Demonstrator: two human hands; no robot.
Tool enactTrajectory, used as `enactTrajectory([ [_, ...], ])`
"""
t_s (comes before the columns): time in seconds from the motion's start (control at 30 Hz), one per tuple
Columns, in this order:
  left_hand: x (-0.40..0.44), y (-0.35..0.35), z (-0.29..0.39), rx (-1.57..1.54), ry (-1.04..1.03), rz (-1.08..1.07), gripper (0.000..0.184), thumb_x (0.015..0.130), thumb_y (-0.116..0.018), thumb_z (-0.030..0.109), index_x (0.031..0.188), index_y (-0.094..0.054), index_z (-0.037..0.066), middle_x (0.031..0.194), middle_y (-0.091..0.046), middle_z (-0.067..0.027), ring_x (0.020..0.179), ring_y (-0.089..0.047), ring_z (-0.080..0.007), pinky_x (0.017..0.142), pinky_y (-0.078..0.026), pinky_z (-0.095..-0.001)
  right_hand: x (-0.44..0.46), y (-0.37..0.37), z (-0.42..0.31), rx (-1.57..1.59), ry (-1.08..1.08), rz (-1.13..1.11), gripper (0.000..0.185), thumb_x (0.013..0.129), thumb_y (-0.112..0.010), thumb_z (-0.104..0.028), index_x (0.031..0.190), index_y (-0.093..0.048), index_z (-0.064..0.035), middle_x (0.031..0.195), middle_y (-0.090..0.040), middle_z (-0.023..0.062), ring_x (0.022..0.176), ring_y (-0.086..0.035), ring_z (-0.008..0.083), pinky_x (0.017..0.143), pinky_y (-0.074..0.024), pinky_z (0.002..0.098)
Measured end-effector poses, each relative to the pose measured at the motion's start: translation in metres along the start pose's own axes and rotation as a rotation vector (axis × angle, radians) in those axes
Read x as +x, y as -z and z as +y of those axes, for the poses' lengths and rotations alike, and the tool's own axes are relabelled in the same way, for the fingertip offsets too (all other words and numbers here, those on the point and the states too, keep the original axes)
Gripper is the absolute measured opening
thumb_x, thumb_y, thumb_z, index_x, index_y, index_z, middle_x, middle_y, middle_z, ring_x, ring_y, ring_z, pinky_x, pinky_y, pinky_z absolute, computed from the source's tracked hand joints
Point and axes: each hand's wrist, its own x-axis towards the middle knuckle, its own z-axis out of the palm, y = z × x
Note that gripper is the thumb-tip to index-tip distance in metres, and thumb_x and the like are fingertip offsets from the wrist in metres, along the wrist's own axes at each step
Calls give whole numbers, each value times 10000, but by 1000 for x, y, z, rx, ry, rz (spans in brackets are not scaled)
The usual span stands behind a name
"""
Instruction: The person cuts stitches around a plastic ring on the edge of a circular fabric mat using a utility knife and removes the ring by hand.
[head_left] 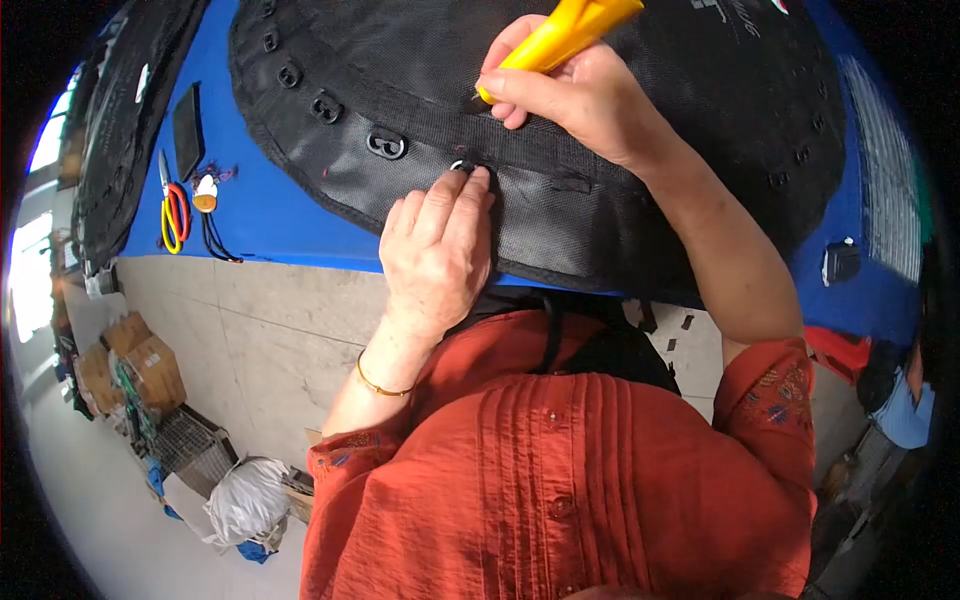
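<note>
A round black mesh mat with a dark webbing band lies over the blue table. My left hand rests near its front edge, fingers close together and pressed down at a ring; the fingertips partly cover that ring. Above and to the right, my right hand is closed around a yellow-handled tool. Its small tip points down at the webbing, and its exact kind is unclear. Just left of my left fingertips sits a black metal ring on a tab.
Several similar ring tabs follow the mat's edge. On the blue table at left lie scissors with red and yellow handles and a flat dark object. A small black box is at right. Cardboard boxes stand on the floor.
</note>
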Motion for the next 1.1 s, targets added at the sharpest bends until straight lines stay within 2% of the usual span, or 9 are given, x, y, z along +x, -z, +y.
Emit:
enactTrajectory([
  [0.2,-4,-9,-3,-20,-43,98,333,832,-813,53,1155,-740,18,1083,-703,-114,781,-641,-248,690,-514,-364,-2,1,-1,-212,99,-23,143,1003,-657,-89,1140,-667,-45,1051,-700,29,911,-654,74,826,-540,240],
  [0.33,-6,-11,-4,-22,-30,117,325,834,-814,61,1148,-739,20,1088,-705,-117,785,-641,-249,693,-513,-365,-1,0,-3,-223,68,-17,158,1033,-670,-163,1142,-668,-48,1052,-690,17,943,-636,56,838,-519,226],
  [0.4,-5,-10,-4,-17,-23,104,302,833,-814,67,1123,-745,18,1113,-709,-115,793,-635,-244,697,-512,-363,1,-2,0,-262,167,81,199,990,-761,-224,1040,-673,-52,884,-642,1,821,-620,78,716,-500,247],
  [0.63,-2,-3,2,-2,-7,79,270,836,-808,24,1100,-751,35,1172,-725,-112,818,-645,-269,736,-535,-357,1,-3,4,-281,261,91,227,1000,-766,-253,1059,-667,-57,934,-652,0,840,-621,78,728,-507,246],
  [0.7,-2,-3,1,14,-35,62,267,835,-801,21,1096,-750,31,1191,-723,-115,820,-643,-272,738,-536,-355,-3,0,-3,-382,206,0,228,1067,-661,-186,1247,-627,-51,1166,-675,35,1084,-703,111,945,-565,250],
  [0.8,-3,-7,-1,38,-77,97,273,815,-793,49,1082,-753,9,1159,-721,-99,821,-626,-238,712,-519,-352,-4,1,-6,-412,240,33,238,1051,-659,-129,1271,-617,-48,1188,-678,52,1117,-703,128,974,-563,264],
  [0.93,-3,-11,-1,25,-50,129,265,822,-789,56,1079,-746,8,1134,-722,-103,829,-633,-243,721,-520,-355,-3,7,-17,-302,256,60,280,1012,-640,-34,1289,-601,-35,1222,-690,79,1126,-696,139,1015,-553,287],
  [1.03,-5,-13,0,-41,-22,159,284,826,-804,9,1101,-734,29,1097,-730,-115,813,-648,-272,737,-531,-360,-10,1,-33,-300,259,10,306,1004,-646,-23,1304,-590,-36,1238,-707,83,1140,-690,141,1022,-547,288],
  [1.1,-4,-13,1,-72,-13,173,288,824,-809,9,1101,-736,32,1082,-730,-111,798,-641,-270,725,-517,-365,-14,3,-39,-463,319,-68,278,980,-651,15,1255,-637,-26,1244,-724,95,1168,-689,164,1037,-541,305],
])
